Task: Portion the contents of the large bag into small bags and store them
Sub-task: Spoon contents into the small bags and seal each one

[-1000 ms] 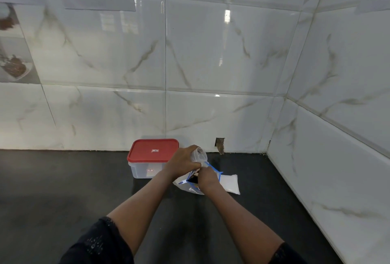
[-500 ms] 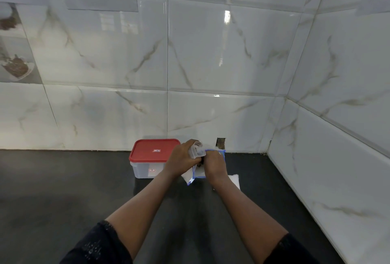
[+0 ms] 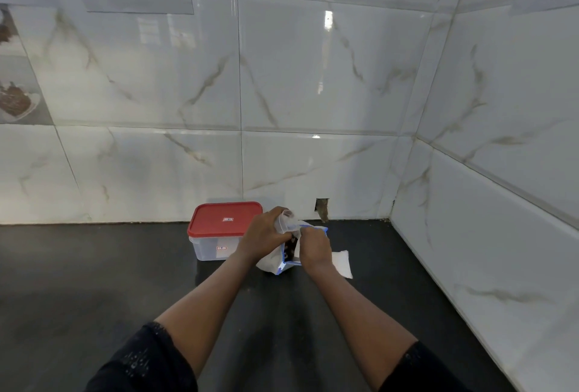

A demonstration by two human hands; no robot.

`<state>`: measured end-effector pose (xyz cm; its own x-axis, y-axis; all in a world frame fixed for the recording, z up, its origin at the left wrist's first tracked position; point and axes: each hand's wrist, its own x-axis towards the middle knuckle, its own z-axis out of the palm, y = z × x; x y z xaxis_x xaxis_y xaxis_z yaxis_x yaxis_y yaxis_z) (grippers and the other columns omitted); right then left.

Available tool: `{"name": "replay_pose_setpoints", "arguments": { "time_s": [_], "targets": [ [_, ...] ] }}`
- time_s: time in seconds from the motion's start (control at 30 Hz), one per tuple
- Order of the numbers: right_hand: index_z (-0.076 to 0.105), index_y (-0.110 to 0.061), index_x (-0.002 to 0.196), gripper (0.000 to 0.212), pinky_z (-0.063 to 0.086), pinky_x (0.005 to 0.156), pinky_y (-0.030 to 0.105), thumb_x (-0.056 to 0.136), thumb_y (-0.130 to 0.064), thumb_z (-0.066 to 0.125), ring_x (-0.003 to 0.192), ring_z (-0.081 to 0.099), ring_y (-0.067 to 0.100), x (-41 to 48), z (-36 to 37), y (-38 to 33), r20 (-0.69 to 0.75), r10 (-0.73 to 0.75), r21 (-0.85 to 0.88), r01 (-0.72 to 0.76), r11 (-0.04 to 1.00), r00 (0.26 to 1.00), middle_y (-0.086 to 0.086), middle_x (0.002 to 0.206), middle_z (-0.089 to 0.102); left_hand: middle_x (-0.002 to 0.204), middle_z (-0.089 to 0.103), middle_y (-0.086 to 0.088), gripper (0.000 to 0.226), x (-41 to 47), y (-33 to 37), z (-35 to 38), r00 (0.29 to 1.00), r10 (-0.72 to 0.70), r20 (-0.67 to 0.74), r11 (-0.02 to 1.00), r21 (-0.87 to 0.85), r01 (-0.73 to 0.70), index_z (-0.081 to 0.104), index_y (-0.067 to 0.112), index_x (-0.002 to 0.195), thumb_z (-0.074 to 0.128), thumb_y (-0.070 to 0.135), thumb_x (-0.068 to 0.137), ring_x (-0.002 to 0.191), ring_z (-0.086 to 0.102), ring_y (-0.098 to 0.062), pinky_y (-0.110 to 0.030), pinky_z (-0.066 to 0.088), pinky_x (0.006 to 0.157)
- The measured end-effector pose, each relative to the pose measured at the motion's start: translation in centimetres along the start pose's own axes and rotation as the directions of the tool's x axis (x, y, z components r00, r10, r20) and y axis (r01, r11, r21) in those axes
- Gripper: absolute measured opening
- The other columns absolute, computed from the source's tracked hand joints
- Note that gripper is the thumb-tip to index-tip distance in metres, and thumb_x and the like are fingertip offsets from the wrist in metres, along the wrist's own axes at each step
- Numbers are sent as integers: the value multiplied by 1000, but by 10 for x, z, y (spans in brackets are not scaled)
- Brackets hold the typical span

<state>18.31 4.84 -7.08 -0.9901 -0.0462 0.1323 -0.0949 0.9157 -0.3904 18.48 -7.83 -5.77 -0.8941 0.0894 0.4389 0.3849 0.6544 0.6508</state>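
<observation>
Your white large bag (image 3: 270,261), its blue-rimmed mouth open on dark contents, leans near the counter's (image 3: 94,282) back edge. A crumpled clear small bag (image 3: 289,222) is just above that mouth.

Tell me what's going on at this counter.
A person is portioning. The left grip holds a small clear bag at the mouth of the large bag, which the right grip holds open on the counter. Dark contents show inside. A red-lidded box sits closed beside them; a flat white packet lies at right.
</observation>
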Motion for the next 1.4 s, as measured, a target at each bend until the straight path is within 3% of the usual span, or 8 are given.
{"name": "replay_pose_setpoints", "arguments": {
  "time_s": [0.07,0.23,0.5,0.63,0.77,1.03,1.2,1.4],
  "targets": [
    [62,-16,95,19,34,70,19,93,-8,44,98,61,13,-2,9,1,57,19,26,-21,999,998,8,110,67,105,68,-4,41,-3,-1,1,1000,-5,22,1000,0,5,62,8,111,71,10,71,94,62,-21,-21,41,76],
    [53,-1,125,39,41,99,30,95,-25,51,122,53,27,-12,28,5,282,101,-70,-84,994,954,14,130,56,103,69,-8,51,-4,1,3,995,22,96,997,77,-30,60,9,114,66,24,65,92,63,-28,-30,45,77],
    [56,-2,120,30,40,93,27,98,-13,40,116,54,23,-9,22,9,202,157,131,-186,974,967,13,124,58,117,62,-1,61,-14,-5,6,946,-12,324,969,237,-69,50,18,127,72,32,72,103,59,-20,-29,45,82],
    [56,-3,123,31,42,79,21,100,-13,37,118,53,23,-2,11,1,160,184,240,-219,946,970,12,127,58,119,60,-6,59,-13,-4,-3,974,-61,219,978,210,14,46,18,129,70,32,76,107,56,-24,-29,40,82],
    [48,-11,133,35,40,99,25,101,-18,36,124,50,21,-2,16,-3,209,159,148,-192,970,965,7,135,52,116,61,-5,56,-8,0,-9,993,-69,96,986,160,53,49,19,125,71,34,75,107,56,-23,-28,40,83],
    [55,-12,123,33,43,95,26,94,-26,56,115,55,21,-7,33,-2,245,135,38,-148,988,960,7,125,59,116,63,-5,54,-17,-5,0,982,-108,155,982,169,81,50,18,125,69,32,77,103,58,-24,-35,47,85],
    [39,-8,140,49,34,109,33,98,-29,49,134,41,24,-1,21,-3,491,275,-125,-246,961,826,10,144,42,117,62,-5,56,-13,0,2,982,-109,156,985,148,86,51,17,125,70,38,76,102,57,-24,-34,46,86],
    [38,-7,140,49,33,109,35,95,-16,53,134,40,25,6,11,-10,517,247,-219,-153,964,819,9,145,41,115,63,-6,55,-12,1,9,977,-120,176,984,149,94,51,15,125,69,34,77,103,58,-26,-34,45,85]
  ]
}}
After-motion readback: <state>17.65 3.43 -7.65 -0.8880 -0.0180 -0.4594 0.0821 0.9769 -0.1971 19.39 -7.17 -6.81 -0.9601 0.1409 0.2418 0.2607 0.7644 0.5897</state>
